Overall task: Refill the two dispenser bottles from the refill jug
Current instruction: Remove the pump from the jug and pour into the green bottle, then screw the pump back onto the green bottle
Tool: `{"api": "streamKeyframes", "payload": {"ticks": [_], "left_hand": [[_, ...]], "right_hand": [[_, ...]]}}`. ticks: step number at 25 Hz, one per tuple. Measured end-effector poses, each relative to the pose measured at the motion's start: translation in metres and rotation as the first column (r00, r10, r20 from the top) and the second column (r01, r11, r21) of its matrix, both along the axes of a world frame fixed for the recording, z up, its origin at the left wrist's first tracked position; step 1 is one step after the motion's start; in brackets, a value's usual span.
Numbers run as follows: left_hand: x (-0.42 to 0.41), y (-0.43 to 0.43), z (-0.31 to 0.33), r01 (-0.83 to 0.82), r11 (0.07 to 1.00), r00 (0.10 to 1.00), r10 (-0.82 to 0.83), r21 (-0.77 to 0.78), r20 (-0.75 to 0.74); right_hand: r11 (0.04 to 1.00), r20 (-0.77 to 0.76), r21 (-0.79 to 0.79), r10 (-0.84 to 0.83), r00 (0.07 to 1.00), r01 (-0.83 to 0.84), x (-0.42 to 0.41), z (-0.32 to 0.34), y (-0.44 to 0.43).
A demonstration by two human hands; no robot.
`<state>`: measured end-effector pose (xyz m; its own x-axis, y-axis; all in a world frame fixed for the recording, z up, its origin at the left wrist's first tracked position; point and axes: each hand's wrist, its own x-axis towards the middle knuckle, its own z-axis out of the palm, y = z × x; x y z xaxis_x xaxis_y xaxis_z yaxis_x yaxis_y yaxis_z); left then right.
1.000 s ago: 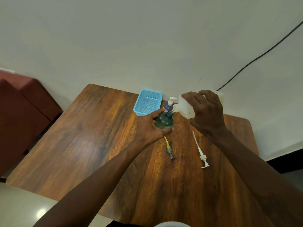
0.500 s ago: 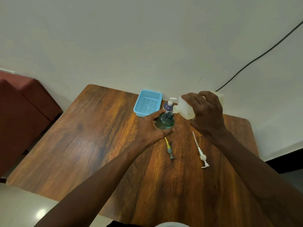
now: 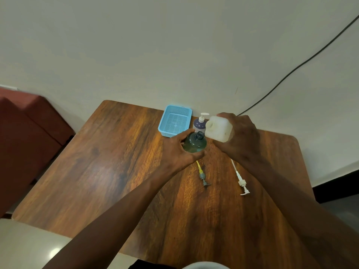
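A dark green dispenser bottle (image 3: 194, 143) stands uncapped on the wooden table (image 3: 108, 171), and my left hand (image 3: 177, 152) wraps around its left side. My right hand (image 3: 240, 136) grips the white refill jug (image 3: 217, 130), held just right of the green bottle's open neck and nearly level. A purple dispenser bottle (image 3: 199, 124) with a white pump stands behind them. Two removed pumps lie on the table in front: a grey one with a yellow tube (image 3: 203, 174) and a white one (image 3: 240, 181).
A light blue plastic basket (image 3: 174, 121) sits at the table's far edge, left of the bottles. A dark red seat (image 3: 25, 136) stands left of the table. A black cable (image 3: 303, 63) runs along the wall at the right.
The jug's spout has come away from the green bottle's neck and the jug has tilted back toward level. My left hand stays on the bottle.
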<state>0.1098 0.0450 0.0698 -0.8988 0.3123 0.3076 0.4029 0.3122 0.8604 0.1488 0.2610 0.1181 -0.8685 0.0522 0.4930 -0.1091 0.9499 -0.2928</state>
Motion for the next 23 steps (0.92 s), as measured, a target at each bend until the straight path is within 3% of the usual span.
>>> {"api": "streamKeyframes", "payload": {"ticks": [4, 7, 10, 14, 20, 23], "left_hand": [[0.003, -0.004, -0.004, 0.0, 1.0, 1.0, 0.0, 0.017, 0.024], [0.005, -0.01, -0.01, -0.001, 1.0, 0.998, -0.001, 0.02, 0.066], [0.008, -0.014, -0.019, 0.0, 1.0, 0.996, -0.002, 0.021, 0.09], [0.007, -0.013, -0.029, 0.016, 1.0, 0.992, -0.015, -0.008, 0.124], [0.006, -0.005, -0.036, 0.059, 0.998, 0.984, -0.059, 0.003, 0.169], [0.002, -0.004, -0.039, 0.075, 0.997, 0.983, -0.075, 0.008, 0.167]], "right_hand": [[0.924, 0.17, -0.309, -0.179, 0.969, 0.224, 0.008, -0.024, 0.004], [0.833, 0.395, -0.348, -0.285, 0.873, 0.429, 0.014, -0.054, 0.01], [0.775, 0.537, -0.355, -0.288, 0.793, 0.522, 0.022, -0.081, 0.012], [0.658, 0.603, -0.488, -0.222, 0.766, 0.574, 0.03, -0.106, 0.022], [0.639, 0.601, -0.478, -0.262, 0.755, 0.602, 0.026, -0.135, 0.023], [0.693, 0.6, -0.376, -0.324, 0.732, 0.615, 0.021, -0.145, 0.022]]}}
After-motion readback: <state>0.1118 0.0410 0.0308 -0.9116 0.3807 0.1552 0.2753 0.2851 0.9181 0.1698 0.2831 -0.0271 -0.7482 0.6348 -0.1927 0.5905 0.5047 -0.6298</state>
